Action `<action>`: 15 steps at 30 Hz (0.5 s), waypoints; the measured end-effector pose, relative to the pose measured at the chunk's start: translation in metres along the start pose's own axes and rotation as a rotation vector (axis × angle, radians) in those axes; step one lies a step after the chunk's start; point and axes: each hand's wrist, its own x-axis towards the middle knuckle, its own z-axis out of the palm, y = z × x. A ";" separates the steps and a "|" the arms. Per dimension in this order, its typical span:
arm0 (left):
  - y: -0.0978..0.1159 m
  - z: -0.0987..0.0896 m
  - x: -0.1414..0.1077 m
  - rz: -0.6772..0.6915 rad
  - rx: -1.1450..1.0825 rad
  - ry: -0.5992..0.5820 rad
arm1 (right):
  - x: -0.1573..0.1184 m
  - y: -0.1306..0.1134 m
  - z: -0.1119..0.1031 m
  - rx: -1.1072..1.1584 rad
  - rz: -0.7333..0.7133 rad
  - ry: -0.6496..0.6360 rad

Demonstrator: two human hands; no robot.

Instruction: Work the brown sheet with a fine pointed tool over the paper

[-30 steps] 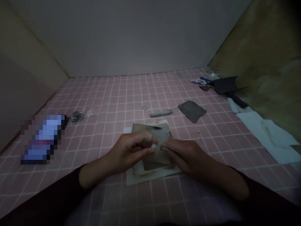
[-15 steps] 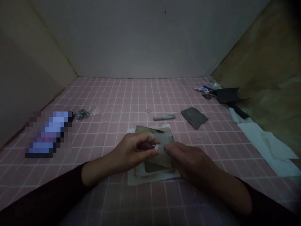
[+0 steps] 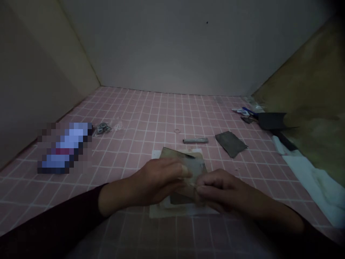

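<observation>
My left hand (image 3: 159, 181) is over the left part of a grey-brown sheet (image 3: 199, 165), its fingers together and blurred by motion. A tan band (image 3: 184, 171) wraps one of its fingers. Whatever lies between its thumb and fingers is hidden. Close by on the right, my right hand (image 3: 225, 189) is closed in a pinch. A thin needle-like tool was visible in it a moment ago; now only a faint smear shows at its fingertips. Beneath both hands, the sheet rests on pale papers or cloths (image 3: 159, 211).
Beyond the hands lie a silver tube (image 3: 195, 140), a small pale ring (image 3: 177, 131) and a dark square sheet (image 3: 231, 144). To the left are a pixelated phone (image 3: 67, 147) and a clear bag of rings (image 3: 102, 128). A black scoop-like object (image 3: 272, 121) and white sheets (image 3: 304, 172) line the right wall.
The view has shifted slightly. My left fingers have closed over the small pale piece that showed between them, hiding it. My right hand has turned, and its thin tool is hardly visible.
</observation>
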 end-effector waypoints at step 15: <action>-0.003 0.003 0.000 -0.037 -0.038 -0.015 | 0.000 0.007 0.002 -0.087 -0.035 0.059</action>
